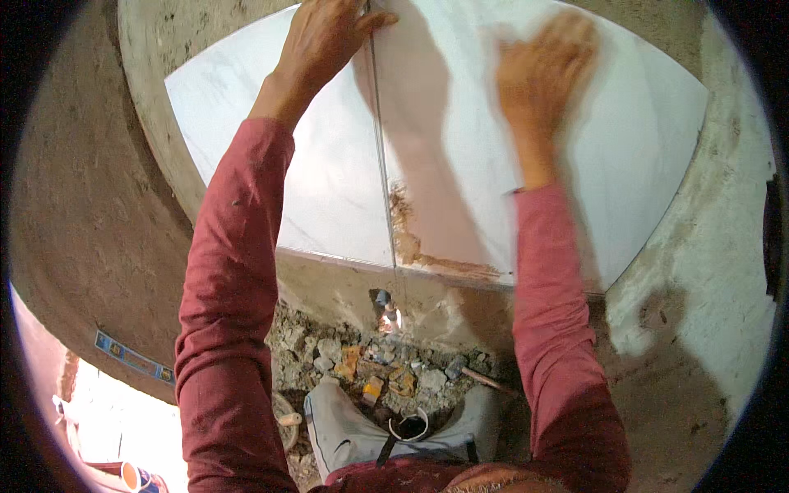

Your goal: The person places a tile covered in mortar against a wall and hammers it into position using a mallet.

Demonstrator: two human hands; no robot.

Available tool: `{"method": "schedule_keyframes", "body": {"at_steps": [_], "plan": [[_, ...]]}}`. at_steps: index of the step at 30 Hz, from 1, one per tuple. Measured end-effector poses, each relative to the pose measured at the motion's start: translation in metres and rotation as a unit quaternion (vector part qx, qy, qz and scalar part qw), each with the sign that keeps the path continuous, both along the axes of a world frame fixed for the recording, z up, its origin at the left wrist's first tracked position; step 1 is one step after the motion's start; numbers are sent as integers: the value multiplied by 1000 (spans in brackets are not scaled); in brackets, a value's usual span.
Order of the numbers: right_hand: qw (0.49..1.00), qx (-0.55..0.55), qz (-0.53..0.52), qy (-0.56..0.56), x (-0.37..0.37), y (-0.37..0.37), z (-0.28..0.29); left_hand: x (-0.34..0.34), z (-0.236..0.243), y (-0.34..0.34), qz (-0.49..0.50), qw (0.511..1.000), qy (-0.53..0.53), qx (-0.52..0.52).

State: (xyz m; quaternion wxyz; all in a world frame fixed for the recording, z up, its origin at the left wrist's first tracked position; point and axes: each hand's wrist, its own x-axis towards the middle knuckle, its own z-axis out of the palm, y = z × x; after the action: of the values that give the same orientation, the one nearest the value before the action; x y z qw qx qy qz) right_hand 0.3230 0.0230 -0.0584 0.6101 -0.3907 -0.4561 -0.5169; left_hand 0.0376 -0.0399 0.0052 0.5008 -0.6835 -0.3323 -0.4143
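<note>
Two large white marbled tiles meet at an upright seam on the wall: a left tile [329, 197] and a right tile [641, 148]. My left hand [329, 37] lies across the top of the seam, its thumb stretched out to the right and its other fingers partly cut off by the picture's upper edge. Over the upper part of the right tile is my right hand [546, 70], smeared by motion. Its finger shape, and whether it touches the tile, cannot be made out. Brown mortar smears [452, 264] mark the right tile's lower left corner and the seam.
Below the tiles, a wall hole [384, 300] has something pale at it. Rubble [325, 349] with yellow scraps covers the floor by my knees, along with a wooden stick or handle [486, 380]. A cup or small bucket [136, 476] stands at lower left, beside a bright opening.
</note>
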Motion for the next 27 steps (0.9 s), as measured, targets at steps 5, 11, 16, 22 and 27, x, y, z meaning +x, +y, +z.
{"method": "schedule_keyframes", "body": {"at_steps": [5, 11, 16, 22, 27], "plan": [[991, 6, 120, -53, -32, -31, -6, 24, 12, -13, 41, 998, 50, -10], [977, -7, 148, -154, 18, -35, 29, 11, 10, -19, -1, 1000, 9, -15], [928, -90, 279, -230, -11, -49, 93, 3, 11, -11, -2, 1000, -23, -17], [878, -228, 326, -266, -66, -65, 119, -26, 40, -4, 19, 996, 50, -78], [900, -209, 283, -258, -89, -56, 118, -35, 45, 3, 22, 990, 134, -28]]}}
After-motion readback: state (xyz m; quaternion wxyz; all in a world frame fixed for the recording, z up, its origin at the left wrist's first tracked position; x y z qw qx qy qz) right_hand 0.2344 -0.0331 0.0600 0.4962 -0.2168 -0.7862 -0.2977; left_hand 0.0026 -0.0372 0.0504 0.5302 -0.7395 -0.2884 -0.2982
